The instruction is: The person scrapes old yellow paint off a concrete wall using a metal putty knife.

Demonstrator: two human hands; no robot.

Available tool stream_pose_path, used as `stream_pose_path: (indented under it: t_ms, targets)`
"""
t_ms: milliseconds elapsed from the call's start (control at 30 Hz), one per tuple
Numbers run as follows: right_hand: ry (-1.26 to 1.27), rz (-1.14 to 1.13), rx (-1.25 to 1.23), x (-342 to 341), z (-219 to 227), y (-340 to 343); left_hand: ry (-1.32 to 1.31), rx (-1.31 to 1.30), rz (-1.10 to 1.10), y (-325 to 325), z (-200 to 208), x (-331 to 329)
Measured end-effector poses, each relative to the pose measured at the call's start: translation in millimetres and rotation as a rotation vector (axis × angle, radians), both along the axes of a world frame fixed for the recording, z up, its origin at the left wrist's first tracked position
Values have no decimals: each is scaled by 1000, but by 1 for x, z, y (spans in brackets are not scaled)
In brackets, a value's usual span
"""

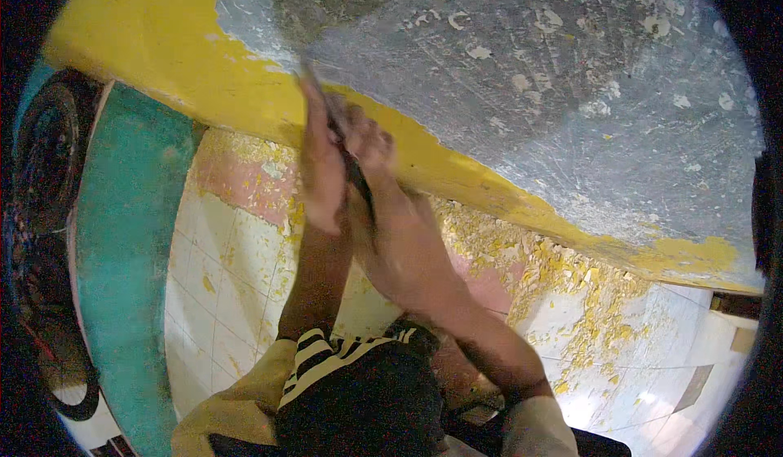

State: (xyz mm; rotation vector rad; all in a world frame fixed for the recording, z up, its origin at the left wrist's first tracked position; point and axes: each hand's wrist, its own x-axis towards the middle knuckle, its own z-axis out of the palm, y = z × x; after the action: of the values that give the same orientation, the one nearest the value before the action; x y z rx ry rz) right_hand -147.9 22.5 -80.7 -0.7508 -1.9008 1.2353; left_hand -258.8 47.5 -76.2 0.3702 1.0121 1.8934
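Observation:
Both my hands are on a long, dark, narrow scraper (337,120), blurred by motion. Its tip meets the wall (489,74) where yellow paint borders bare grey plaster. My right hand (375,151) has its fingers curled round the handle. Alongside it, my left hand (324,176) presses against the tool's left side, its fingers partly hidden and smeared. The yellow paint (163,41) covers the wall's left part and runs as a ragged strip along its lower edge. White specks dot the grey area.
Yellow paint flakes (571,294) lie heaped on the tiled floor (212,253) along the wall's foot. A green surface (130,253) stretches down the left, with a dark wheel (49,147) beyond it. My knees and dark, striped clothing (359,400) are below.

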Motion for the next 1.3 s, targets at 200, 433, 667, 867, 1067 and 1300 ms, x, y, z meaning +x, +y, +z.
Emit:
stream_pose_path:
  t_ms: [200,433,667,867,1067,1300]
  targets:
    - [44,37,72,-18,9,2,-55,374,-238,3,-18,-35]
    - [-110,2,78,-15,0,-2,-3,236,-244,-7,-3,-11]
    - [3,41,258,-51,-5,13,-115,320,-115,6,-6,-50]
    - [-84,-16,43,-31,-9,-7,-19,198,-246,-6,-13,-27]
    - [70,3,213,-66,0,10,83,151,-112,6,1,-68]
    - [162,113,99,-82,14,25,150,239,-10,15,31,-83]
